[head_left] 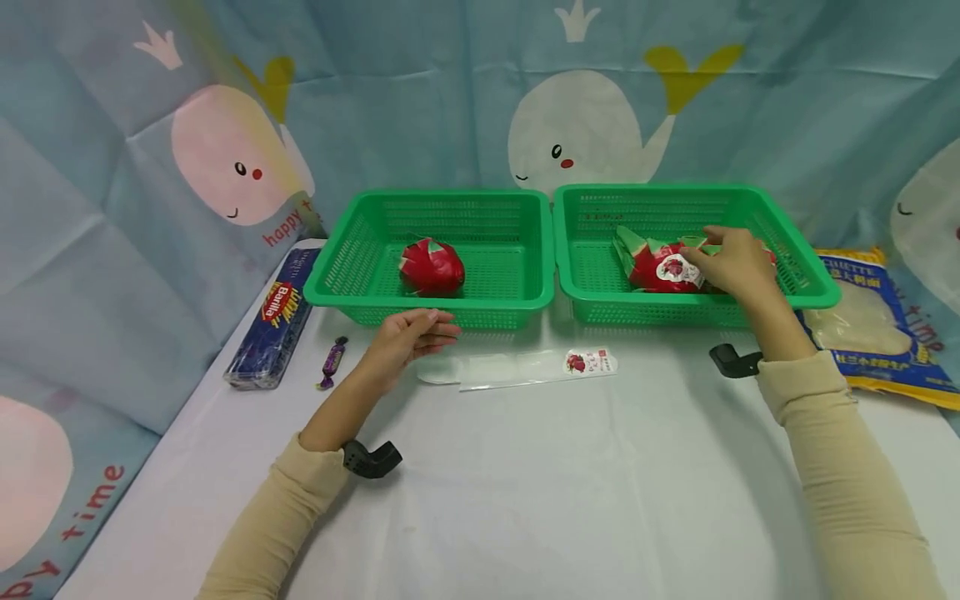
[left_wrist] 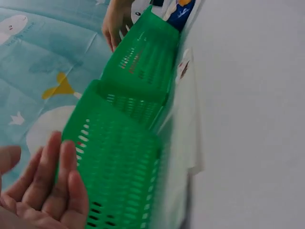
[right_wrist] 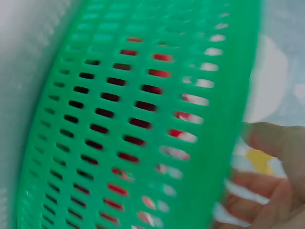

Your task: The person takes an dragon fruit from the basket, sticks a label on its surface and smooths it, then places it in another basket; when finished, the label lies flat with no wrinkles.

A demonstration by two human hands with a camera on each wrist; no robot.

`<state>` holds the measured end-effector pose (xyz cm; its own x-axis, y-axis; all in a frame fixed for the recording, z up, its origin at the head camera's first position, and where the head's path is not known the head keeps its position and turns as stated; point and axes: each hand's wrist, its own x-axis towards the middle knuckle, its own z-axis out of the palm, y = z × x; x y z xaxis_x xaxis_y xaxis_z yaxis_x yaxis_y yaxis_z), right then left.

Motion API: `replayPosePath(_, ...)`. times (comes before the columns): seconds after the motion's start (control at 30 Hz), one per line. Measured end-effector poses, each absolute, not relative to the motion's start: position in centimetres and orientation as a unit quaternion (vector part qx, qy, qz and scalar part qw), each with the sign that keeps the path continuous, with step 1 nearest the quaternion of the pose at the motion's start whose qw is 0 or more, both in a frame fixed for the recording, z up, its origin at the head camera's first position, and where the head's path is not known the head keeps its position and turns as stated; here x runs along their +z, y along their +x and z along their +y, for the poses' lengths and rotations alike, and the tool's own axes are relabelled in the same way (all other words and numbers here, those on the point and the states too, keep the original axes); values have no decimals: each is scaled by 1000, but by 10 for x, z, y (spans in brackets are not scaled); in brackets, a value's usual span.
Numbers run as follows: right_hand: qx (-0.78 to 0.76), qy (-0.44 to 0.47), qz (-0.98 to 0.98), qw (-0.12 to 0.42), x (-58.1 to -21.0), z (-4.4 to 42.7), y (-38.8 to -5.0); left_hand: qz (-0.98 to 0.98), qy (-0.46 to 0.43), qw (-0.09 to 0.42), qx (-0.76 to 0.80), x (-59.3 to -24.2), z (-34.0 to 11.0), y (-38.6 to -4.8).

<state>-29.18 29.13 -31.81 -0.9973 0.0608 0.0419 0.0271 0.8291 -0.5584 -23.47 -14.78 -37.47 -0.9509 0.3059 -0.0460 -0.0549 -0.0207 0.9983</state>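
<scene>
Just in front of the left green basket (head_left: 442, 302), my left hand (head_left: 411, 340) hovers with loosely bent fingers and holds nothing. The left wrist view shows this palm (left_wrist: 45, 195) beside the basket wall. A red dragon fruit (head_left: 432, 267) lies in that basket. Over the right green basket (head_left: 675, 297), my right hand (head_left: 738, 262) reaches across the front rim. Its thumb is close to a dragon fruit (head_left: 651, 265) with a white sticker, and more red and green fruit lies partly hidden under the hand. In the right wrist view the fingertips (right_wrist: 238, 188) are partly behind the basket wall.
A clear plastic bag (head_left: 517, 369) with a printed label lies before the baskets. To the left are a purple wrapped candy (head_left: 333, 360) and a blue Barilla pasta pack (head_left: 273, 321). A blue and yellow bag (head_left: 870, 317) lies at the right. Behind hangs a whale-printed curtain (head_left: 435, 117).
</scene>
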Motion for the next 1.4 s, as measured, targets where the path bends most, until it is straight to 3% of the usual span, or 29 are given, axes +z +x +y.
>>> replayPosePath(0.07, 317, -11, -946, 68, -315, 291, -279, 703, 124, 92, 694, -363, -150, -236)
replayPosePath(0.17, 358, 4, -931, 71, -315, 294, -257, 732, 175, 12, 658, -343, -155, -245)
replayPosePath(0.27, 398, 14, -917, -9, -319, 304, -237, 815, 220, -93, 527, -332, -165, -270)
replayPosePath(0.37, 498, 37, -859, -109, -333, 317, -226, 890, 219, -128, 378, -328, -178, -298)
replayPosePath(0.4, 560, 50, -815, -141, -340, 322, -224, 908, 217, -119, 339, -330, -183, -309)
replayPosePath(0.5, 725, 69, -652, -210, -359, 334, -225, 936, 210, -18, 283, -324, -190, -328)
replayPosePath(0.6, 816, 59, -524, -237, -374, 341, -227, 948, 219, 58, 225, -321, -189, -341)
replayPosePath(0.87, 883, 79, -441, -142, -392, 337, -232, 937, 264, 168, 156, -326, -189, -376)
replayPosePath(1.07, 899, 96, -412, -113, -394, 333, -232, 933, 300, 137, 146, -334, -184, -388)
replayPosePath(1.4, 904, 75, -410, -95, -393, 330, -231, 931, 270, 100, 224, -346, -166, -386)
